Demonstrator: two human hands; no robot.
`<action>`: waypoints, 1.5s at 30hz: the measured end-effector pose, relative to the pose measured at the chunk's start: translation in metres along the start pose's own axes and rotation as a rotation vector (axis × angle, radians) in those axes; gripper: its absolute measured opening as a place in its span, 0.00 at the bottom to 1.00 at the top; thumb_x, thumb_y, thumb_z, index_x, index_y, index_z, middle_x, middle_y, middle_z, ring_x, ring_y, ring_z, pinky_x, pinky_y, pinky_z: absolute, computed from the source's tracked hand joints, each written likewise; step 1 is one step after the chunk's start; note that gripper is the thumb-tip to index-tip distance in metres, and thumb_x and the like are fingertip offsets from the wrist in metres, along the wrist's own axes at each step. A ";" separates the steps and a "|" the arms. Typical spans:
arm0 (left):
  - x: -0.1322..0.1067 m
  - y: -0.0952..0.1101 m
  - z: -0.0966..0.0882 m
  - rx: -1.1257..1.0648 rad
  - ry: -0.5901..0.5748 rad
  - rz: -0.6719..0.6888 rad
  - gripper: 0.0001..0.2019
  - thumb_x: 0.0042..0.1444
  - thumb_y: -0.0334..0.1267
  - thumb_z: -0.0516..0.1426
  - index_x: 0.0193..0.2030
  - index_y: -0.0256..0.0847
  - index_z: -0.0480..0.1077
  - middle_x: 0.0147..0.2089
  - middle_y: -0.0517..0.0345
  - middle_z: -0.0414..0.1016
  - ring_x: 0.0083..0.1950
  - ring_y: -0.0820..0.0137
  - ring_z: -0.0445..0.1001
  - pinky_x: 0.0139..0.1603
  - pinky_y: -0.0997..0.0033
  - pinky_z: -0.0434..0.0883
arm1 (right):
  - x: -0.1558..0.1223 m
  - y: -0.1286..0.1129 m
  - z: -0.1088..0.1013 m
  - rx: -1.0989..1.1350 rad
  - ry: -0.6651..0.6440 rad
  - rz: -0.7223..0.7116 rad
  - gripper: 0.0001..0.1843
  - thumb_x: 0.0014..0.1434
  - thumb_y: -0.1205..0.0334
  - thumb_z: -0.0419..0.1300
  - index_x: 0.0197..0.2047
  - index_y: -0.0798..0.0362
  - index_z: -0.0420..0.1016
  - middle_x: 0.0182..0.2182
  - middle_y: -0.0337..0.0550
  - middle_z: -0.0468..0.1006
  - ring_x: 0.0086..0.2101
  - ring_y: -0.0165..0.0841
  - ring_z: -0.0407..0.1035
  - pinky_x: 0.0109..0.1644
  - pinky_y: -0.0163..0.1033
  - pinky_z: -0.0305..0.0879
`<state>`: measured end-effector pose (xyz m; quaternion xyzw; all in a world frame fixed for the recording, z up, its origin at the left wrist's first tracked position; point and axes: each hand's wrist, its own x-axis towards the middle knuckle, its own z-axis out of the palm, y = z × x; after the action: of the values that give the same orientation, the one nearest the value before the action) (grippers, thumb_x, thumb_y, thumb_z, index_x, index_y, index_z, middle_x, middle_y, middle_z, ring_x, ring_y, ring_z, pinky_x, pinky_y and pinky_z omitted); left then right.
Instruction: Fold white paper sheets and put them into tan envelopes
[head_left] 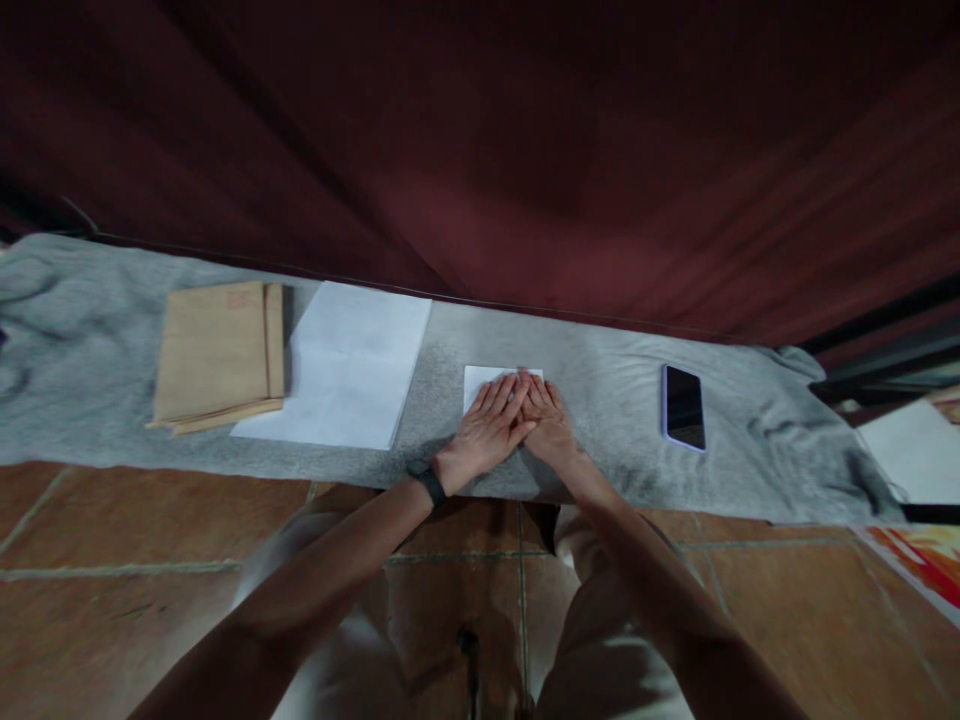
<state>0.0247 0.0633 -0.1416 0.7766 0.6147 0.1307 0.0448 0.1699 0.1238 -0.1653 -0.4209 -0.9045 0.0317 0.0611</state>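
A small white piece of paper, apparently folded, lies on the grey cloth in front of me. My left hand rests flat on it with the fingers stretched out and a dark band at the wrist. Close against it, my right hand also lies flat, fingers extended over the paper's right part. The two hands touch near the thumbs and fingertips. Most of the paper is hidden under them; its upper left corner and top edge show.
Larger white sheets lie to the left, beside a stack of brown paper envelopes. A phone in a lilac case sits to the right. Grey cloth covers the narrow surface, with a dark red curtain behind it.
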 end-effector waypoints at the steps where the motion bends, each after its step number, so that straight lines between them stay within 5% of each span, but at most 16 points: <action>1: 0.001 0.000 0.002 -0.001 -0.007 -0.029 0.35 0.72 0.54 0.41 0.78 0.35 0.44 0.79 0.45 0.48 0.80 0.61 0.45 0.79 0.54 0.45 | 0.000 0.000 0.000 0.001 -0.002 -0.003 0.32 0.72 0.64 0.44 0.76 0.56 0.52 0.75 0.50 0.50 0.73 0.41 0.45 0.75 0.55 0.43; 14: -0.005 -0.022 0.006 0.076 -0.012 -0.133 0.31 0.72 0.47 0.41 0.76 0.31 0.52 0.79 0.42 0.48 0.80 0.57 0.43 0.79 0.50 0.46 | -0.003 0.010 -0.002 0.002 0.093 0.093 0.30 0.76 0.54 0.41 0.75 0.55 0.54 0.74 0.48 0.54 0.71 0.43 0.51 0.74 0.53 0.46; 27: -0.012 -0.039 0.004 0.092 -0.020 -0.185 0.30 0.72 0.47 0.41 0.77 0.38 0.50 0.80 0.46 0.47 0.80 0.59 0.42 0.79 0.48 0.45 | -0.005 0.031 -0.001 0.000 0.084 0.137 0.32 0.75 0.52 0.39 0.77 0.53 0.51 0.74 0.48 0.54 0.71 0.45 0.51 0.73 0.56 0.46; 39: -0.018 -0.045 -0.005 0.101 -0.064 -0.232 0.29 0.72 0.46 0.40 0.77 0.42 0.51 0.80 0.48 0.44 0.80 0.57 0.44 0.78 0.43 0.44 | -0.007 0.042 -0.012 -0.005 0.077 0.195 0.30 0.75 0.54 0.42 0.75 0.54 0.57 0.74 0.51 0.55 0.71 0.47 0.53 0.73 0.56 0.47; 45: -0.017 -0.044 -0.006 0.109 -0.080 -0.230 0.29 0.72 0.46 0.40 0.77 0.42 0.52 0.80 0.47 0.44 0.80 0.56 0.43 0.78 0.42 0.44 | 0.001 0.023 -0.024 0.114 0.110 0.061 0.29 0.75 0.56 0.41 0.75 0.56 0.57 0.75 0.48 0.53 0.72 0.41 0.49 0.75 0.52 0.46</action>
<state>-0.0218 0.0566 -0.1483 0.7069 0.7035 0.0599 0.0416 0.1901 0.1400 -0.1444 -0.4453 -0.8832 0.0619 0.1333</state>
